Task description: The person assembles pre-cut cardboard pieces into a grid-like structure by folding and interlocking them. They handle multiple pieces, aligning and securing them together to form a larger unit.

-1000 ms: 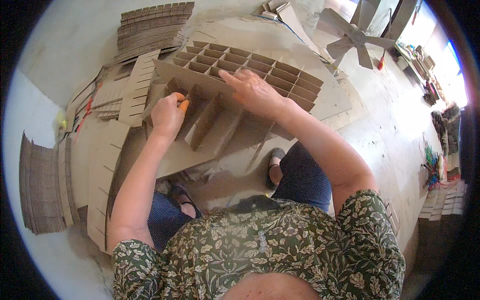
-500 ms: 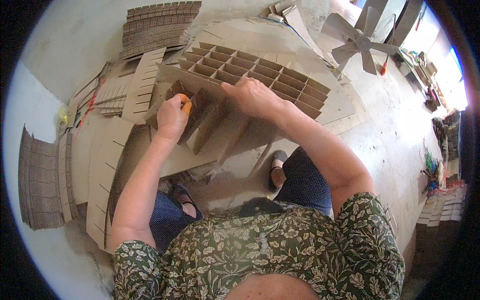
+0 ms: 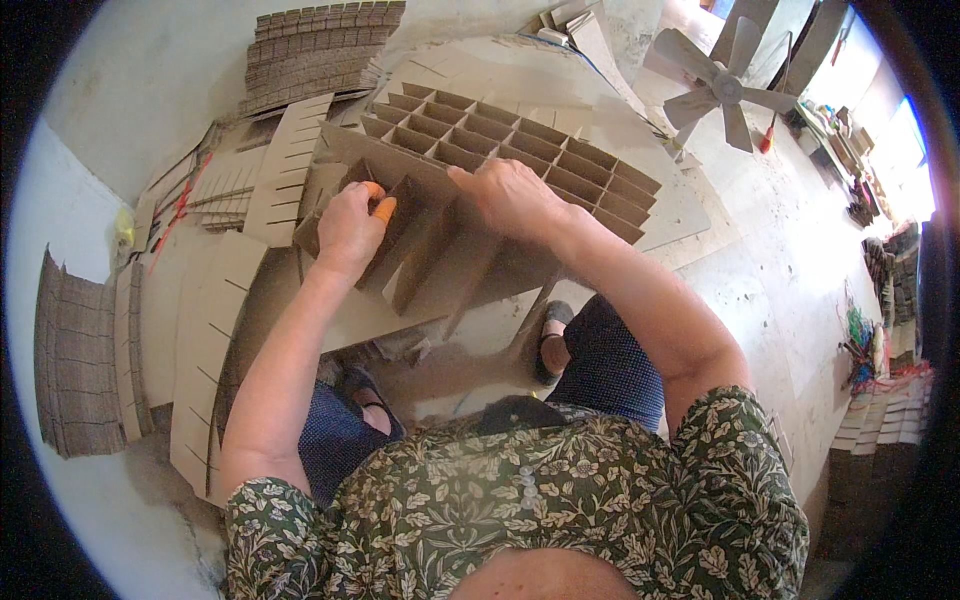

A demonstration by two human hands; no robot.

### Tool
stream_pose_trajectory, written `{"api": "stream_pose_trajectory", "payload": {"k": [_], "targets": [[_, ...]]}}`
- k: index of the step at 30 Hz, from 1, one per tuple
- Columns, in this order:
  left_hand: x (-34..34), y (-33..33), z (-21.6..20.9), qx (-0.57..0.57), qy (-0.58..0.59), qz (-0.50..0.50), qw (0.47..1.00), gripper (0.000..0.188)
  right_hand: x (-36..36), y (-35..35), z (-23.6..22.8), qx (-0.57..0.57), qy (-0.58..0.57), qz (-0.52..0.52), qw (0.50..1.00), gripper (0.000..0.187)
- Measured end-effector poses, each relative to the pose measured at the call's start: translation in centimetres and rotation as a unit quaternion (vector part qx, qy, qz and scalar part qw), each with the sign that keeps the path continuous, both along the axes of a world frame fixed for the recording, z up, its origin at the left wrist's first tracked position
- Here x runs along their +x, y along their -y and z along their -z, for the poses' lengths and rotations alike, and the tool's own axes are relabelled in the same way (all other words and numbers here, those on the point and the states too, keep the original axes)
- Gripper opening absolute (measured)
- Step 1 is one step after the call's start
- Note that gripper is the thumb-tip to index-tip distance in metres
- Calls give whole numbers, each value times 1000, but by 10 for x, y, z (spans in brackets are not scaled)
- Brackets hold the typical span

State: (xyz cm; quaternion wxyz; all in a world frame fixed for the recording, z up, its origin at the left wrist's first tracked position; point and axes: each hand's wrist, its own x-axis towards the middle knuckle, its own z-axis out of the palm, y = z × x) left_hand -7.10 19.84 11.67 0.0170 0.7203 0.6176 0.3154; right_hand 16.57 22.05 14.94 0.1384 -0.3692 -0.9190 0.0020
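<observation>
The left hand [image 3: 350, 228] turns its back to the camera, so its palm is hidden, and whether the orange finger covers [image 3: 384, 209] touch the upright brown cardboard strips [image 3: 418, 265] is too small to tell; the right hand [image 3: 515, 200] hides part of the brown cardboard grid [image 3: 585, 150], its curled fingertips out of sight; the green leaf-patterned shirt [image 3: 600, 480] is cut off by the lower edge and covers the upper dark-blue trousers [image 3: 610, 350]; the tangled multicoloured strands [image 3: 858, 340] are too small to tell apart.
</observation>
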Motion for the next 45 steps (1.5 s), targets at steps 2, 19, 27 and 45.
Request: {"api": "stream_pose_trajectory", "payload": {"k": [2, 19, 27, 45], "targets": [[5, -6, -3, 17, -13, 28, 999, 18, 3, 0, 8, -9, -6, 7, 1000, 51], [0, -35, -8, -76, -89, -57, 991, 19, -11, 10, -5, 27, 11, -1, 1000, 33], [-51, -34, -2, 30, -13, -90, 995, 32, 0, 5, -5, -15, 22, 38, 999, 41], [-51, -60, 1, -61, -45, -162, 984, 16, 7, 21, -1, 50, 29, -29, 998, 49]]}}
